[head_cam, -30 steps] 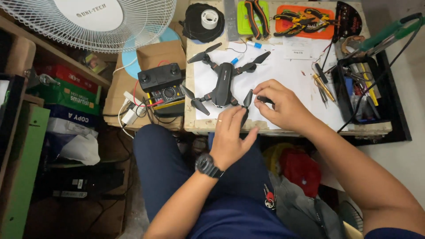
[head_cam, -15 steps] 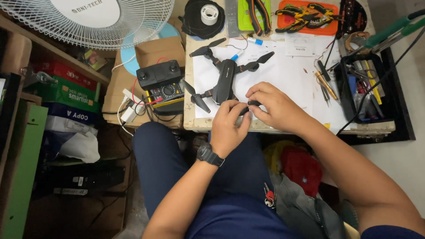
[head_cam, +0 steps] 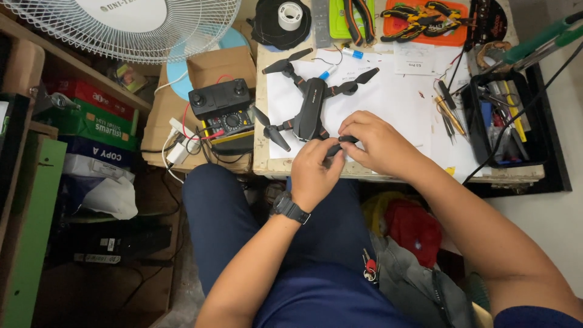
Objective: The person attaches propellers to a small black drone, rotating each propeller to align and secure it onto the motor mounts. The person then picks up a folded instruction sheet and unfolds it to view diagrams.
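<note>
Showing your two hands closed in on the near right arm of the black quadcopter drone [head_cam: 313, 109], which lies on white paper [head_cam: 395, 97] on the tabletop [head_cam: 262, 163], near its front edge. Your left hand [head_cam: 317, 171] has come up from just below the edge since a second ago, and its fingers now pinch the folded drone arm [head_cam: 340, 144]; your right hand [head_cam: 375, 141] has slid inward to clasp the same arm from above. Both grips are clenched on that part, though what the fingertips do there is probably hidden by the knuckles. Work has thus narrowed from steadying the body to handling one arm. The other three propellers remain spread. A black controller [head_cam: 218, 97] rests on a multimeter [head_cam: 234, 124] to the left, pliers [head_cam: 425, 15] lie beyond
</note>
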